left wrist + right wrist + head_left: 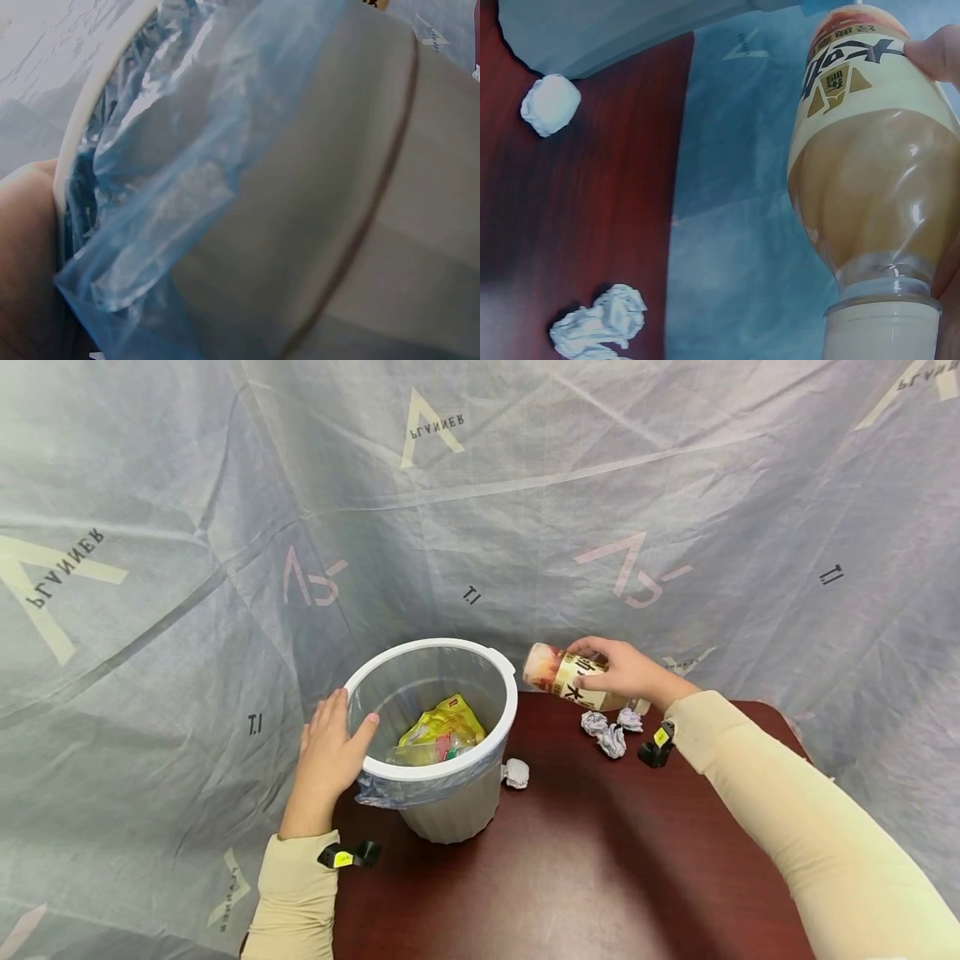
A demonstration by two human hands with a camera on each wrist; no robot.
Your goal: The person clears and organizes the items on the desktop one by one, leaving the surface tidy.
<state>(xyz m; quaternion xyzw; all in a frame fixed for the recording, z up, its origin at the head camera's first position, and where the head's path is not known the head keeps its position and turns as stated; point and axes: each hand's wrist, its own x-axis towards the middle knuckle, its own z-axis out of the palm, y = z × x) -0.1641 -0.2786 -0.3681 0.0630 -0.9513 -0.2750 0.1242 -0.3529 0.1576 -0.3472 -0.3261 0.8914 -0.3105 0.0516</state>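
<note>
A grey trash bin (450,814) with a white rim (416,772) and a clear bluish liner (187,195) stands at the table's left. My left hand (330,752) rests against the near left of the rim, its fingers extended and its thumb at the rim's edge. Inside the bin lie a yellow packet (442,725) and a clear plastic bottle with a red label (450,747). To the right of the rim, my right hand (626,672) grips a labelled drink bottle (562,677) over the table. The bottle is tilted, its base towards the bin and its white cap (881,330) away from it.
Several crumpled paper balls (611,741) lie under and near the right hand on the dark red table (570,860). Another paper ball (516,773) sits beside the bin's base. Grey printed sheeting (480,552) hangs behind and to the sides.
</note>
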